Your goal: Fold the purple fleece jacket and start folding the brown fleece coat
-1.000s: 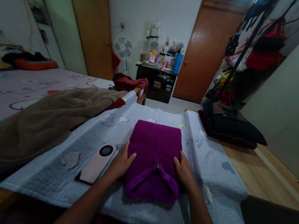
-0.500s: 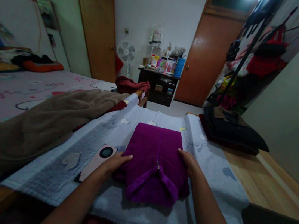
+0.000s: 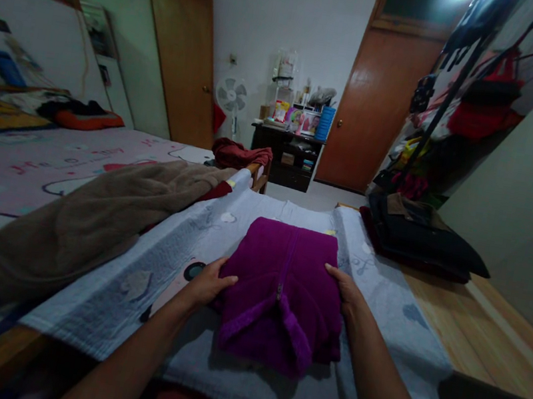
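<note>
A folded purple garment [image 3: 287, 263] with a zipper down its middle and a fuzzy collar edge toward me lies on a pale blue-grey cloth. My left hand [image 3: 212, 280] grips its left side, thumb on top and the other fingers at the edge, partly hidden. On the right side my right hand [image 3: 342, 287] holds the garment the same way, thumb over the top. A pink phone-like object [image 3: 168, 290] with a round dark lens area is partly covered by my left hand and forearm.
To the left, a brown blanket [image 3: 81, 217] lies along the bed [image 3: 72, 148]. Folded dark clothes [image 3: 422, 241] are stacked on the wooden surface [image 3: 484, 322] at right. Farther back are a red cloth [image 3: 240, 153], a white fan [image 3: 232, 95] and a dark cabinet [image 3: 283, 175].
The garment has tilted and turned slightly, its collar edge now skewed, with both hands still at its sides. My left hand covers more of the pink object. The view has shifted a little.
</note>
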The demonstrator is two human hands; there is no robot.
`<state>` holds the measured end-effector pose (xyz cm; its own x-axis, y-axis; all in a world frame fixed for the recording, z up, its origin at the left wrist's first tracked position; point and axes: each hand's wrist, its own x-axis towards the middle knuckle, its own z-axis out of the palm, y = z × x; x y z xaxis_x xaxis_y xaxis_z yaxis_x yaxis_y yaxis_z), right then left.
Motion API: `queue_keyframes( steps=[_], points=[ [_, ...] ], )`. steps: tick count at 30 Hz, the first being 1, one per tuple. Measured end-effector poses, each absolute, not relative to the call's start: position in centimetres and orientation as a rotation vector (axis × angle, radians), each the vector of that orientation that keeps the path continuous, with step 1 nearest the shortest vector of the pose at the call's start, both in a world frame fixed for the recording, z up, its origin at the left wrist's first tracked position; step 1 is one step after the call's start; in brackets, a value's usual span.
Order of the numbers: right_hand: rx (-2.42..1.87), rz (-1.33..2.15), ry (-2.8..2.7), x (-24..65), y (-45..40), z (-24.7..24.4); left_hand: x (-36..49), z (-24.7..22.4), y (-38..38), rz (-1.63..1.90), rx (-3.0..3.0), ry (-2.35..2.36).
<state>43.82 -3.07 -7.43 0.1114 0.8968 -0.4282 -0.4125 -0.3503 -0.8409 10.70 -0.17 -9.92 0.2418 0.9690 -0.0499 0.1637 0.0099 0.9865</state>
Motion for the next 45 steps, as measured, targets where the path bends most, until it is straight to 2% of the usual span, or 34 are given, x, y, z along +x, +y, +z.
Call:
queue_keyframes(
  steps=[5, 9, 15, 20, 23, 27, 32, 37, 41, 45],
  points=[
    [-1.211, 1.388, -0.618, 43.2, -5.6, -8.2, 9.6, -7.3, 3.2, 0.807, 1.606, 1.068],
    [-1.233, 1.388, -0.614, 41.9, -7.4, -9.5, 9.4, -5.7, 7.0, 0.681, 1.977, 1.071],
    [-1.268, 1.371, -0.622, 40.0, -8.7, -11.8, 10.9, -7.0, 10.0, 0.434, 2.359, 1.398],
    [-1.449, 1.318, -0.764, 41.2, -9.2, -12.9, 11.2, -8.3, 8.0, 0.558, 2.327, 1.591],
    [-1.715, 1.018, -0.956, 43.2, -9.4, -12.3, 10.5, -8.5, 4.7, 0.895, 2.293, 1.641],
    [-1.850, 0.431, -1.332, 45.8, -8.0, -9.8, 9.9, -9.5, -1.0, 1.184, 1.861, 1.610],
    [-1.867, 0.159, -1.554, 46.2, -3.0, -6.7, 11.0, -9.8, -5.4, 1.331, 1.013, 1.300],
    [-2.006, 0.322, -1.558, 46.0, 1.8, -6.0, 12.3, -7.4, -6.5, 1.168, 0.476, 1.177],
    [-2.117, 0.633, -1.600, 46.3, 4.3, -6.0, 12.9, -6.1, -6.8, 0.977, 0.296, 1.160],
    [-2.142, 0.837, -1.623, 46.5, 6.1, -6.0, 13.6, -6.6, -6.6, 0.938, 0.191, 1.063]
  ],
)
